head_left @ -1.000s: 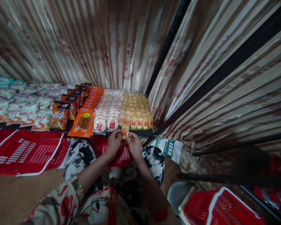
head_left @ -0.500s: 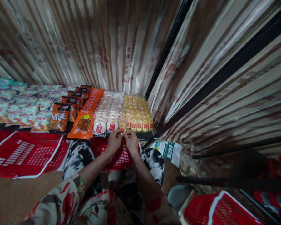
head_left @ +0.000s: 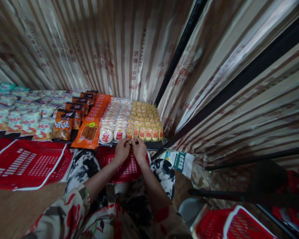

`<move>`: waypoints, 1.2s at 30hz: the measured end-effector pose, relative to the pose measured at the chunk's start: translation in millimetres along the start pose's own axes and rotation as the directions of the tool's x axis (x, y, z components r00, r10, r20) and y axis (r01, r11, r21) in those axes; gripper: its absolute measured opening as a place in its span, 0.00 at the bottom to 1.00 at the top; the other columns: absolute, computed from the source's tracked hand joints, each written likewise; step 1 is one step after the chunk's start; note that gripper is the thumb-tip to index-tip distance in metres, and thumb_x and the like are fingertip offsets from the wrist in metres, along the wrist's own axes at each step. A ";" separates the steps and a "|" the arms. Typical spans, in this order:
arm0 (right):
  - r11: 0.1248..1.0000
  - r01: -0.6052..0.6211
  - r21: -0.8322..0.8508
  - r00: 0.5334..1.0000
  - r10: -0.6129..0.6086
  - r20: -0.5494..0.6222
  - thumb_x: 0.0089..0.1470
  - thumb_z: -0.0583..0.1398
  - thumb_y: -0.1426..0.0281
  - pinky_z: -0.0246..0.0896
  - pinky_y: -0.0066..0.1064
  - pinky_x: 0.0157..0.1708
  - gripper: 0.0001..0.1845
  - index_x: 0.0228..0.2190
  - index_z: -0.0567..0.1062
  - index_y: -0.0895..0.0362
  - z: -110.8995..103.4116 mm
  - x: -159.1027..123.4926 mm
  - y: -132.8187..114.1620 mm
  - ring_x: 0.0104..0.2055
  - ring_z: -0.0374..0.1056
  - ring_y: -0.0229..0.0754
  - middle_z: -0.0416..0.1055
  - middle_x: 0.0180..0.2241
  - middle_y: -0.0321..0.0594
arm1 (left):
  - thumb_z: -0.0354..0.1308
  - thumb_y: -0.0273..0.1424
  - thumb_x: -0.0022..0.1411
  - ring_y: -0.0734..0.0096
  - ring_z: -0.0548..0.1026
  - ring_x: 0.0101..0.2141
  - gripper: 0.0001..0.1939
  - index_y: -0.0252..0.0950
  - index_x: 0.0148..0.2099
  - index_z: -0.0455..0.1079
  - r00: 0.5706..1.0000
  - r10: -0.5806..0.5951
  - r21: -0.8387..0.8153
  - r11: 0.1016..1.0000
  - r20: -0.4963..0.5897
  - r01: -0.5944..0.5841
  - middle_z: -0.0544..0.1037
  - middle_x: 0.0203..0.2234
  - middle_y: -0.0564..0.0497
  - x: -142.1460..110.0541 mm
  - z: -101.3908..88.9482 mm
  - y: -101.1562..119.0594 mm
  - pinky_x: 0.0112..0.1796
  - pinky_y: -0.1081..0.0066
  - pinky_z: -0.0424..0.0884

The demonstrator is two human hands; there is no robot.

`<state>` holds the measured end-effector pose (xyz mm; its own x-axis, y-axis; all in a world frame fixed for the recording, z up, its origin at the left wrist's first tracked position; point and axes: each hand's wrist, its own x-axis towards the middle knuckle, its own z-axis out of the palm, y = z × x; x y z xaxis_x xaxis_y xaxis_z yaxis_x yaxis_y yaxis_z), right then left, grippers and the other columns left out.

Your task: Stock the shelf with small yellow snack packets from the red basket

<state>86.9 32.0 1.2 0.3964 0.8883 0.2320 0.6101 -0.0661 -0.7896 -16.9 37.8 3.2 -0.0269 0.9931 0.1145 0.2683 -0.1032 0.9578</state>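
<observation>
My left hand (head_left: 122, 151) and my right hand (head_left: 139, 151) are side by side at the shelf's front edge, fingers pinched. Their fingertips meet the lower edge of a small yellow wrapped cake (head_left: 130, 133), which is at the front of the leftmost yellow column. Fingers partly hide the exact grip. Rows of matching yellow wrapped cakes (head_left: 148, 133) with orange-red labels stand to the right and behind. Left of them are clear packs of round white cakes (head_left: 119, 133) with red labels, then a flat orange snack bag (head_left: 89, 131).
Black-and-orange bags (head_left: 63, 125) and white snack bags (head_left: 31, 122) fill the shelf's left side. Red baskets (head_left: 46, 162) hang or stand below, one between my knees (head_left: 123, 170). A black frame bar (head_left: 201, 122) slants along the right. Striped sheeting (head_left: 124, 43) covers the back.
The small yellow wrapped cake has settled slightly lower, in line with the front row. Both hands stay almost in place, close together at its lower edge.
</observation>
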 end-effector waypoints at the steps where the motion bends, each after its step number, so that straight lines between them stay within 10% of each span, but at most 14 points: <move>1: 1.000 0.001 -0.020 1.000 -0.001 0.004 0.53 0.56 0.63 0.58 0.29 0.35 0.11 0.33 0.75 0.54 -0.4 0.4 -1.0 0.34 0.67 0.41 0.74 0.32 0.39 | 0.52 0.23 0.55 0.67 0.73 0.41 0.13 0.35 0.42 0.72 1.000 0.006 0.008 1.000 0.004 -0.006 0.75 0.39 0.46 0.3 0.0 0.0 0.47 0.62 0.69; 36: 0.992 0.125 0.013 0.992 -0.125 0.024 0.55 0.51 0.71 0.59 0.30 0.37 0.09 0.32 0.71 0.55 9.9 2.8 -4.6 0.33 0.63 0.40 0.65 0.32 0.39 | 0.46 0.15 0.48 0.68 0.71 0.45 0.20 0.38 0.39 0.71 0.986 0.155 0.119 0.980 0.062 -0.161 0.75 0.41 0.49 -5.6 -3.5 13.9 0.51 0.62 0.66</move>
<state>78.4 39.2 -0.1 0.3002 0.9002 0.3154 0.6463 0.0513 -0.7614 -16.5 30.6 16.8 0.0745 0.9667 0.2450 0.3822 -0.2546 0.8883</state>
